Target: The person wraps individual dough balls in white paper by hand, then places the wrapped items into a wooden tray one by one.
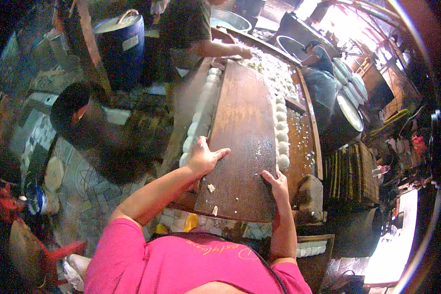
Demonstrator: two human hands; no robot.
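Note:
A long brown wooden board (240, 127) stretches away from me, covering the middle of the worktable. My left hand (206, 159) grips its left edge, the thumb lying across the top. At the near right edge, my right hand (276, 183) holds the board with its thumb on top; its other fingers are partly hidden. Rows of round white dough-like balls (281, 132) show along the right side, and more white balls (193, 130) line the left. Whether balls lie beneath the board is hidden. A few white crumbs (211, 187) stick to its near end.
Another person's arm (225, 49) reaches over white pieces at the table's far end. A second person (321, 68) stands at the far right near large basins (350, 112). A blue drum (120, 49) stands far left. A stone-like block (309, 198) sits by the table's near right corner.

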